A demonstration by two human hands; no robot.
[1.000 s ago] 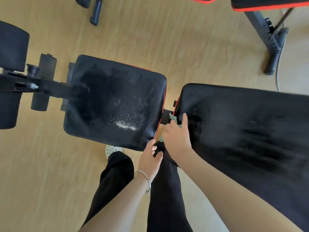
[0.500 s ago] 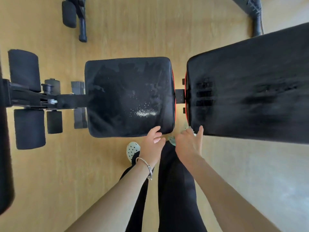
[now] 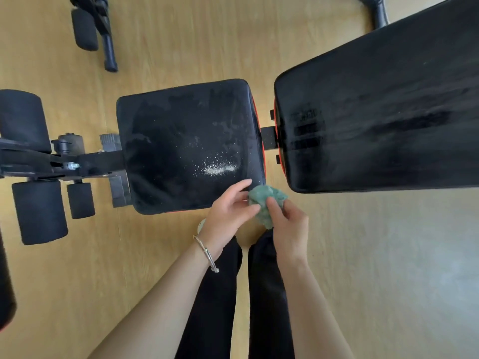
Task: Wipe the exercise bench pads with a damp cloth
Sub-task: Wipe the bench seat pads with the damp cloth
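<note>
You've got the cloth (image 3: 267, 204) bunched up between both hands, just off the seat pad's (image 3: 181, 141) near corner, by the gap to the back pad (image 3: 388, 112). Your right hand (image 3: 291, 226) is wrapped round it, thumb on top. Your left hand (image 3: 229, 209) looks to be pinching its edge, first finger out over the pad. So I'd say you're refolding, not wiping.

The seat pad isn't done: white specks (image 3: 219, 168) sit at about 11 o'clock from the cloth, with dull smears further out toward 10. Next move imo: get a flat face on the cloth, press down at the specks and gather them in rather than flicking them off. The back pad at 2 o'clock looks streaky too.
</note>
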